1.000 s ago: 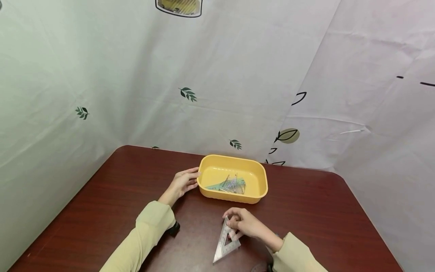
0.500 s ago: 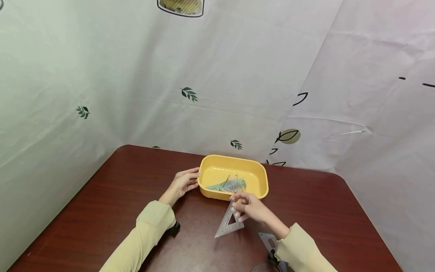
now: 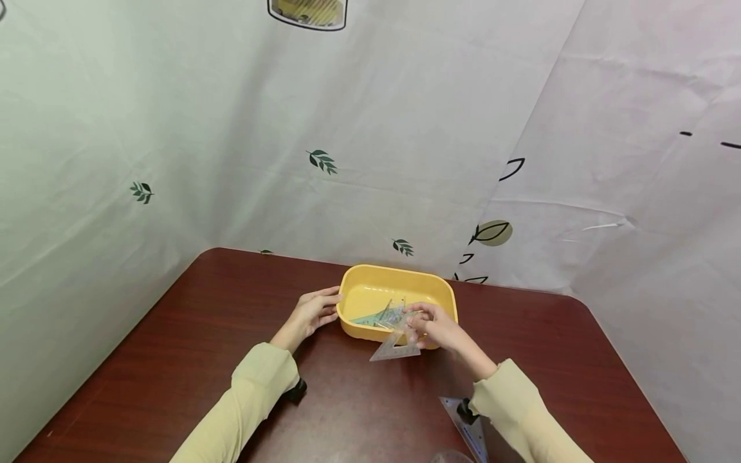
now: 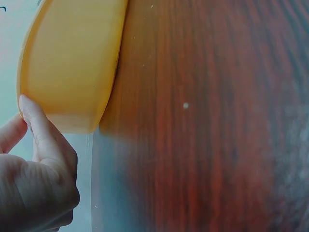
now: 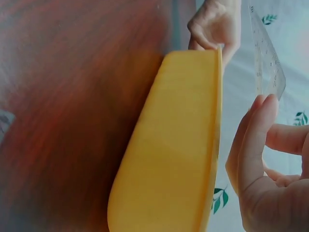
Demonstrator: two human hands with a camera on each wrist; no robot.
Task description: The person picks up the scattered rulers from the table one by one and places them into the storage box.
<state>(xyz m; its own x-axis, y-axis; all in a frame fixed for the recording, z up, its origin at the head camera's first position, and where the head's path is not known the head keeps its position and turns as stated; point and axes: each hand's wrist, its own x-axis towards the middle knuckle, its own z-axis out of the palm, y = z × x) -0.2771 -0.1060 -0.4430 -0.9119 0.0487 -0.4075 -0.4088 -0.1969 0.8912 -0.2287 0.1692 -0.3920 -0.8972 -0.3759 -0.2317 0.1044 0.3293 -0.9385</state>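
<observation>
A yellow plastic basin [image 3: 399, 278] stands toward the back of the table. My left hand [image 3: 312, 311] pinches its left rim between thumb and fingers, as the left wrist view shows [image 4: 43, 164]. My right hand [image 3: 435, 329] holds a clear triangular set square [image 3: 382, 351] by one corner, above the basin's front rim. In the right wrist view the set square [image 5: 276, 65] stands up past the fingertips, higher than the basin's rim. Inside the basin lie a greenish set square [image 3: 366, 319] and other clear drawing pieces, overlapping and partly hidden by my right hand.
On the table under my right forearm lies another set square [image 3: 473, 438], partly covered by the sleeve and a black wrist device. A clear curved piece [image 3: 451, 457] is cut off at the bottom edge. A patterned cloth wall [image 3: 370, 161] rises behind the table [image 3: 556, 347].
My right hand has carried the set square forward and slightly right, from over the table to the basin's front rim. Its move uncovers the set square beneath the forearm. My left hand stays put.
</observation>
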